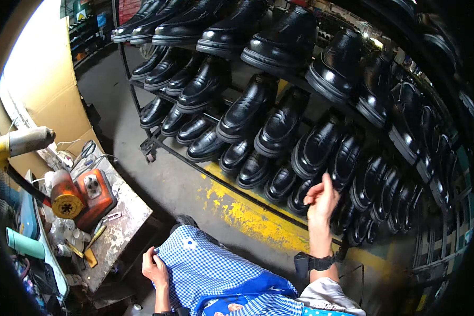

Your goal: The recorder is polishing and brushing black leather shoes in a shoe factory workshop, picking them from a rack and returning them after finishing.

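My right hand point(322, 203) reaches out over the lower level of a shoe rack point(231, 185). Its index finger points up and the other fingers are loosely bent, with nothing seen in them. Just beyond the fingertip are black shiny loafers point(317, 145); I cannot tell whether the finger touches one. My left hand point(155, 268) hangs low beside the edge of a blue checked apron point(210, 258). Its fingers are half curled and apart, and no object shows in them. More black shoes and ankle boots point(282, 42) stand in rows on the upper level.
At the left stands a worn workbench point(126, 218) with an orange-red machine point(92, 192), scissors point(88, 149) and a mint-green cylinder point(25, 243). A yellow tool point(21, 142) and cardboard sheet point(50, 79) are behind. Worn yellow paint point(247, 216) marks the floor along the rack.
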`<state>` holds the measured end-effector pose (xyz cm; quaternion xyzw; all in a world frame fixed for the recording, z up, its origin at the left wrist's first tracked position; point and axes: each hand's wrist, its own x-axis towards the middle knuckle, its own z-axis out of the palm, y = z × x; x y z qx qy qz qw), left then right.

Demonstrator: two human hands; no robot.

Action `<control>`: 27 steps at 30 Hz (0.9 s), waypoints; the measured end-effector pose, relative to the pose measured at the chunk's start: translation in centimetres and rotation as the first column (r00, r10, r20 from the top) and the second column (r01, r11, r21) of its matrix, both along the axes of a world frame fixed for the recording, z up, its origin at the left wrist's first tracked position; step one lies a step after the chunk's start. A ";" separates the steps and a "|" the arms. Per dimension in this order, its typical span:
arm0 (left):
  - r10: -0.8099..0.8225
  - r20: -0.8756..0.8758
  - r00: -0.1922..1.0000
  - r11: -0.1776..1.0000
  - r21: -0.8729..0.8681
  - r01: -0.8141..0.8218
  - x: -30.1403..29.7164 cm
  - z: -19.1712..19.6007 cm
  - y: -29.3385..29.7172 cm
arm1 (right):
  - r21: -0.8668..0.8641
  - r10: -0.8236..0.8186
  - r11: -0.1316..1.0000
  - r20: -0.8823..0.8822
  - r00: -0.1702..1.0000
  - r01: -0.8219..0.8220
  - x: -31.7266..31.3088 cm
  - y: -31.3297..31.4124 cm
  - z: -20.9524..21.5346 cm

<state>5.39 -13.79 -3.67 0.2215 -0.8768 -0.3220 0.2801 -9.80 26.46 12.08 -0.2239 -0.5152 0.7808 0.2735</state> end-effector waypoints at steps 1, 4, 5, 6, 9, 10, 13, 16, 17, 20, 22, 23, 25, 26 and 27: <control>0.009 -0.025 1.000 1.000 -0.022 -0.009 0.2 0.1 0.0 | 0.002 0.015 1.000 -0.027 1.000 -0.015 0.7 0.9 0.5; 0.040 -0.003 0.999 0.998 -0.049 -0.040 0.6 -0.1 0.1 | -0.053 -0.074 0.996 -0.209 0.975 0.065 1.4 4.6 2.2; 0.044 -0.007 0.999 0.997 -0.062 -0.044 0.8 -0.1 0.0 | -0.142 -0.223 0.970 -0.212 0.951 0.196 1.1 6.2 3.1; 0.042 -0.014 0.999 0.998 -0.052 -0.042 0.8 -0.2 0.0 | -0.156 -0.212 0.973 -0.301 0.930 0.171 0.8 7.9 4.3; 0.050 -0.008 0.999 0.996 -0.076 -0.051 1.0 -0.4 -0.3 | -0.169 -0.289 0.957 -0.450 0.845 0.238 -0.9 11.9 8.6; 0.036 -0.024 0.999 0.997 -0.074 -0.037 1.1 -0.5 -0.5 | -0.191 -0.320 0.947 -0.465 0.826 0.259 -1.7 12.7 10.0; 0.042 -0.019 0.999 0.997 -0.065 -0.043 1.2 -0.9 -0.9 | -0.257 -0.414 0.908 -0.444 0.795 0.330 -4.2 14.3 12.8; 0.061 0.011 0.998 0.996 -0.070 -0.060 1.3 -1.5 -1.3 | -0.392 -0.661 0.750 -0.412 0.628 0.533 -7.6 15.0 13.0; 0.060 -0.001 0.998 0.994 -0.091 -0.060 1.4 -1.6 -1.5 | -0.392 -0.747 0.662 -0.411 0.522 0.639 -9.0 15.2 12.8; 0.073 0.001 0.997 0.988 -0.140 -0.072 1.5 -2.0 -1.9 | -0.183 -0.891 0.394 -0.316 0.326 0.900 -10.8 16.1 12.2; 0.069 -0.001 0.998 0.989 -0.134 -0.068 1.5 -2.2 -2.1 | -0.138 -0.865 0.387 -0.396 0.307 0.912 -11.4 16.4 11.8; 0.080 0.015 0.997 0.989 -0.130 -0.077 1.5 -2.2 -2.2 | -0.216 -0.833 0.449 -0.453 0.318 0.867 -11.4 16.5 11.7; 0.057 -0.008 0.998 0.989 -0.133 -0.058 1.3 -2.4 -2.4 | -0.306 -0.799 0.542 -0.478 0.366 0.783 -11.2 16.7 11.5; 0.051 -0.009 0.999 0.991 -0.126 -0.052 1.2 -2.5 -2.4 | -0.245 -0.807 0.519 -0.455 0.376 0.819 -11.1 16.7 11.4; 0.051 0.002 0.999 0.992 -0.114 -0.051 1.1 -2.6 -2.5 | -0.155 -0.808 0.485 -0.457 0.373 0.860 -11.0 16.7 11.4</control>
